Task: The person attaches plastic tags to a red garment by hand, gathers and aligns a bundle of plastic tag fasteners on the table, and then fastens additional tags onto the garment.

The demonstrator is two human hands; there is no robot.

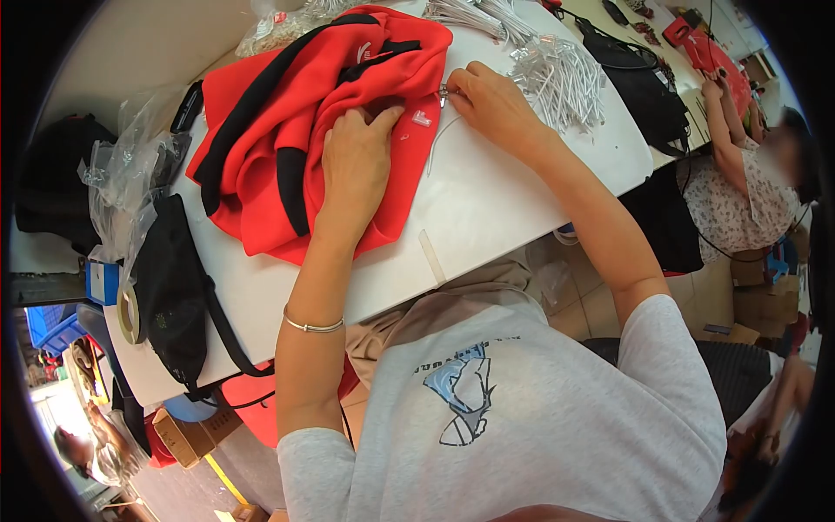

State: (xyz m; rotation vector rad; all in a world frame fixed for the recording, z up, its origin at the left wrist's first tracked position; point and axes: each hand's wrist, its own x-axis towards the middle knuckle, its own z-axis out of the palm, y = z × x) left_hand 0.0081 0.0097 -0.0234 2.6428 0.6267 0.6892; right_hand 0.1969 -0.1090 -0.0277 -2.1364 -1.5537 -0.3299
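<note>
A red garment with black stripes lies bunched on the white table. My left hand rests on it, with fingers curled into the cloth near its right side. At the garment's right edge, my right hand is closed in a pinch on a small shiny piece, whose kind I cannot make out. A thin white cord hangs down beside it on the table. Between my hands, a small clear plastic piece lies on the red cloth.
A heap of white cords with clear ends lies right of my right hand, with another bundle behind. Clear plastic bags, a tape roll and a black bag are at left. Another person sits at right.
</note>
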